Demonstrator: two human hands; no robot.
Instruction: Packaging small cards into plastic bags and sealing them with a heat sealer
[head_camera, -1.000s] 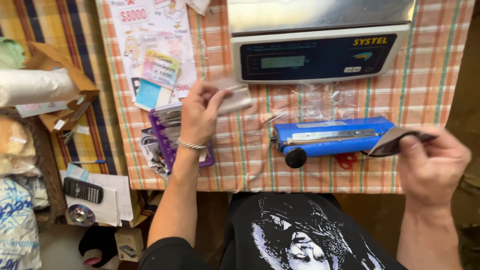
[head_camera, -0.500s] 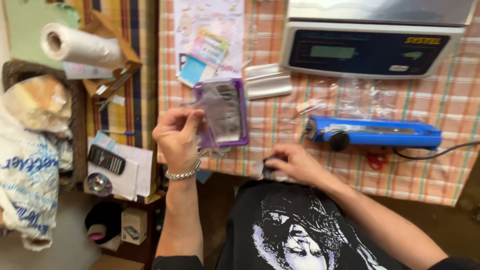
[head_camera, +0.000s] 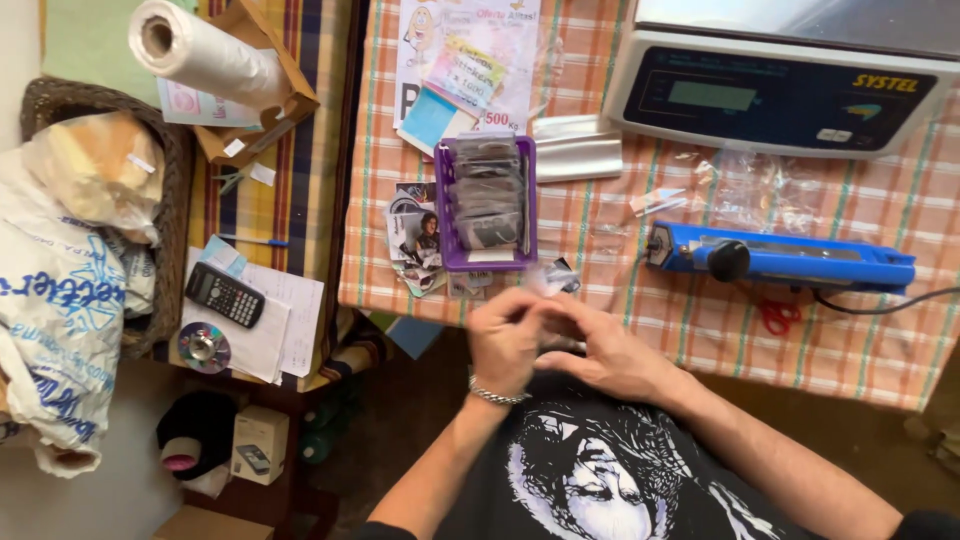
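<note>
Both hands meet at the near edge of the bench (head_camera: 700, 330), just in front of the person's chest. The left hand (head_camera: 503, 338) and right hand (head_camera: 610, 355) have their fingers pinched together on a small clear bag (head_camera: 545, 280), which is blurry, so its long axis can't be made out; it seems to stick up toward the far side. Just beyond sits a purple tray (head_camera: 487, 200) stuffed with little packets, its long side running near to far. To the right lies a blue heat sealer (head_camera: 790, 262), lengthwise left to right, near the scale (head_camera: 790, 95).
</note>
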